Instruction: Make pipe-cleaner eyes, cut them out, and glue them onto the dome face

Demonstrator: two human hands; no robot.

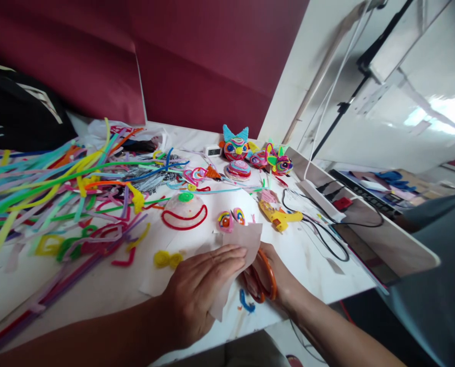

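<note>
My left hand (196, 285) grips a sheet of whitish paper (253, 239), its fingers pressed across the face of the sheet. On the other side, my right hand (283, 278) has its fingers in the orange handles of a pair of scissors (267, 270). The paper mostly hides the blades. Just beyond the paper lie two colourful eye shapes (225, 221) with orange centres. A clear dome (181, 208) with a green top sits to the left, a red curved strip (185, 227) along its front. Yellow fuzzy pieces (168, 259) lie by my left hand, and a blue scrap (246, 302) below the scissors.
Many coloured pipe cleaners (67, 178) cover the table's left side. A yellow glue gun (278, 216) with a black cord lies at right, near a power strip (326, 201). Finished fuzzy figures (235, 145) and a small digital clock (212, 151) stand at the back.
</note>
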